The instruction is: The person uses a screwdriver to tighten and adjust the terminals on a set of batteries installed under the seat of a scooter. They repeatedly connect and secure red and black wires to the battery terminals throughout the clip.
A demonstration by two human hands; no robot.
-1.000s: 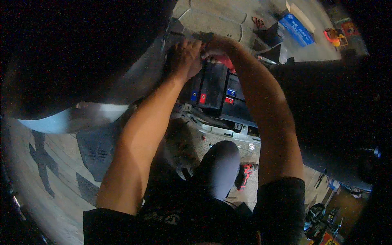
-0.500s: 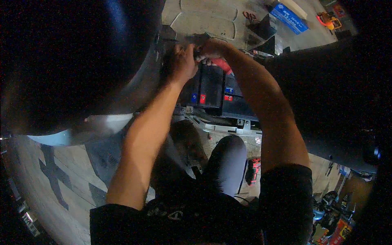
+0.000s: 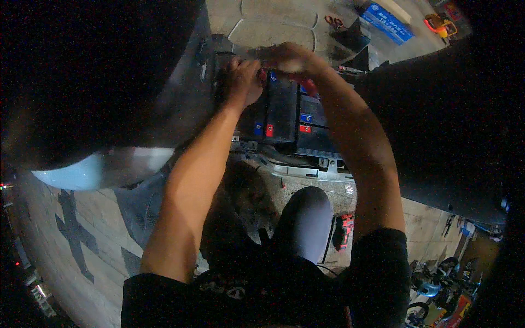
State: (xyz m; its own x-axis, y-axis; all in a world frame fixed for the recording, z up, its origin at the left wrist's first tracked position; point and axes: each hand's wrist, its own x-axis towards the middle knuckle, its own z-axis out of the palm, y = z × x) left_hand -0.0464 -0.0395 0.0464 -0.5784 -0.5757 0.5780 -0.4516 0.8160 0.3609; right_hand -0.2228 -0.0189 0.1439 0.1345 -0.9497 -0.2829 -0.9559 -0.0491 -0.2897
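Left hand (image 3: pixel 244 82) and right hand (image 3: pixel 290 58) seem to work at the far end of the batteries (image 3: pixel 283 112), past the rail (image 3: pixel 304 173); I can't tell either grip's state. The next move calls for steadiness, I'd say.

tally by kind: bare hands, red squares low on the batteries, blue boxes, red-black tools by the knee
Bare hands (left hand, right hand): 2
Red squares: 2
Blue box: 1
Red-black tool: 1
Total: 6

Upper blue battery terminal (image 3: pixel 274 77) newly in view
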